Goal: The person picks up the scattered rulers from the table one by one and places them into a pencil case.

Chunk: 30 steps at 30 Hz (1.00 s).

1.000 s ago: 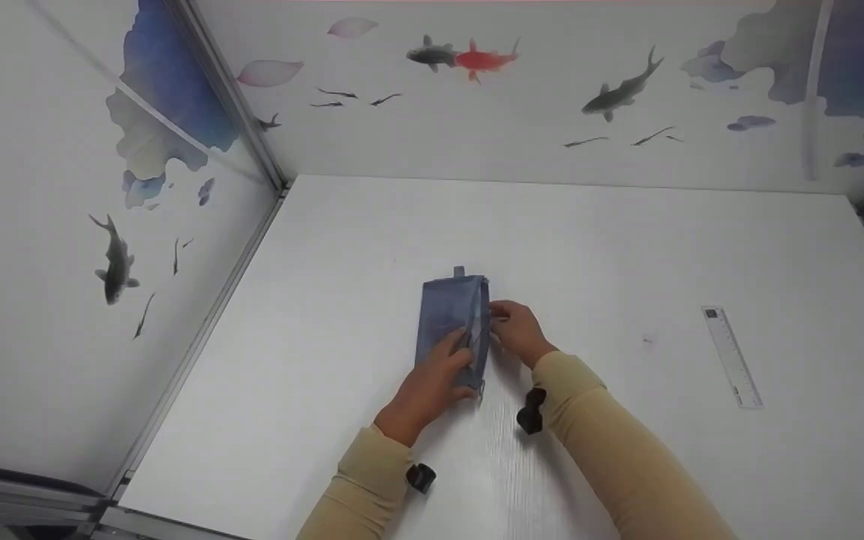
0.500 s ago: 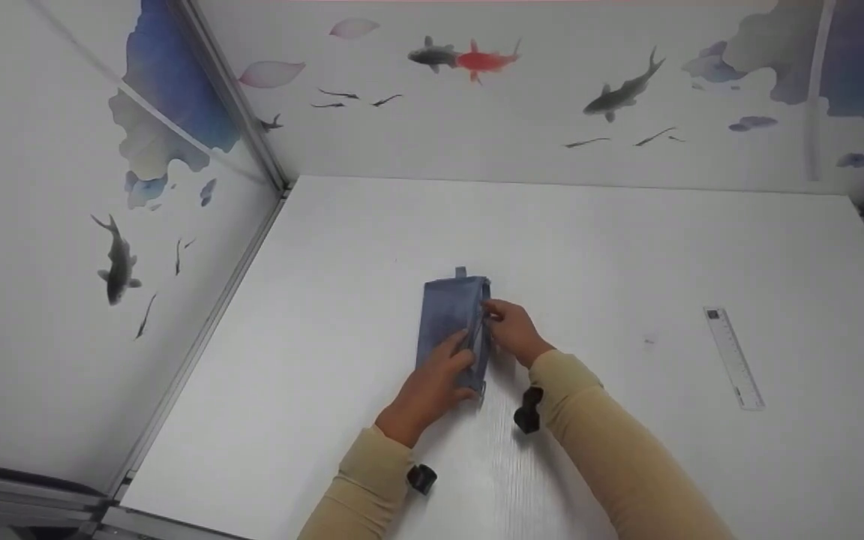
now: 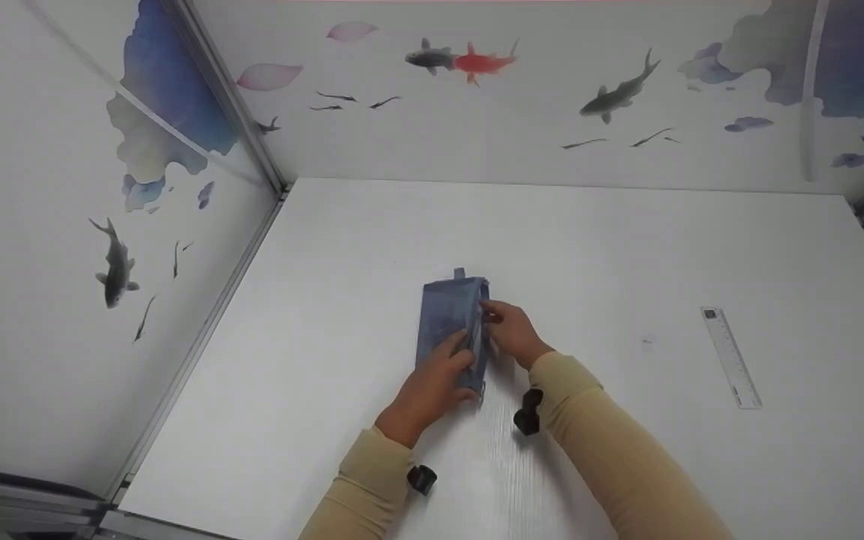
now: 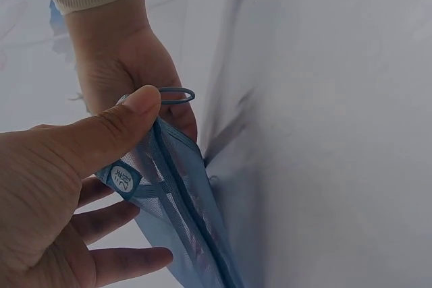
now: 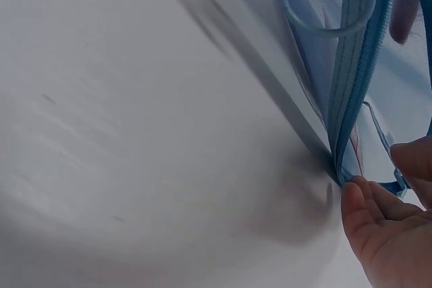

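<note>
A blue mesh zip pouch [image 3: 441, 309] lies lengthwise near the middle of the table, its zipper along the right side. My left hand [image 3: 430, 384] holds its near end, with the thumb by the zip-pull ring [image 5: 331, 32] and the other fingers across the top face. At the pouch's right edge my right hand [image 3: 516, 331] has curled fingers. In the right wrist view, its fingertips [image 5: 354, 193] pinch the edge by the far part of the zipper [image 5: 339, 92]. Through the mesh, whatever lies inside is too faint to tell.
A clear ruler [image 3: 732, 360] lies on the white table [image 3: 589, 247] off to the right. Left of it is a small faint mark [image 3: 648, 342]. Walls printed with fish [image 3: 616, 97] stand at the back and left.
The right hand has shifted slightly left, from beside the pouch onto its right edge. The left hand and the pouch stay nearly in place.
</note>
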Each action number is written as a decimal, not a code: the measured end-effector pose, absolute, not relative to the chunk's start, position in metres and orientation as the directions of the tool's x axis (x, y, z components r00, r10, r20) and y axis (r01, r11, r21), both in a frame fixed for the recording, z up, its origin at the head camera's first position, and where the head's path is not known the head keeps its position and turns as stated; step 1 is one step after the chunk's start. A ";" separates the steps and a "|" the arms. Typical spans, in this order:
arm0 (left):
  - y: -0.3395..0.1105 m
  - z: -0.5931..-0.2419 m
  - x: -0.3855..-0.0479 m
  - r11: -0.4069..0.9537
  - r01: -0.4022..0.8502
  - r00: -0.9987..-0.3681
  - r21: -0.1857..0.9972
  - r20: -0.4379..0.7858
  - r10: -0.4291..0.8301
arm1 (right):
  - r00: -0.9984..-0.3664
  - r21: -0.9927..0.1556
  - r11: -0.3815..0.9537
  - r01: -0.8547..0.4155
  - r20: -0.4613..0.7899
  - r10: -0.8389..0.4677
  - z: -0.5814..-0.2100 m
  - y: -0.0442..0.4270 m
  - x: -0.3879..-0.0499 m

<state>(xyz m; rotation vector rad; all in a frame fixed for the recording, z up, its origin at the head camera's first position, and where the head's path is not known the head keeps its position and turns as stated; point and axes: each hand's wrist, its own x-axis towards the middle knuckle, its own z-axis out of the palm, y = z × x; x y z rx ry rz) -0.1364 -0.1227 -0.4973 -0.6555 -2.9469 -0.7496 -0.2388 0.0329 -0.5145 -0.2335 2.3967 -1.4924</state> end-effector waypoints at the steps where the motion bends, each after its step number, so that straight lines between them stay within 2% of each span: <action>1: -0.123 -0.497 -0.136 0.796 0.404 -0.912 0.452 0.129 0.390 | -0.941 -0.896 0.443 0.018 -0.165 -0.295 -0.514 0.034 -0.239; 11: -0.122 -0.496 -0.137 0.802 0.386 -0.919 0.456 0.116 0.376 | -0.944 -0.901 0.433 -0.011 -0.133 -0.301 -0.512 0.045 -0.236; 30: -0.119 -0.497 -0.135 0.813 0.378 -0.924 0.443 0.122 0.363 | -0.948 -0.751 0.642 -0.153 -0.072 -0.309 -0.493 0.079 -0.228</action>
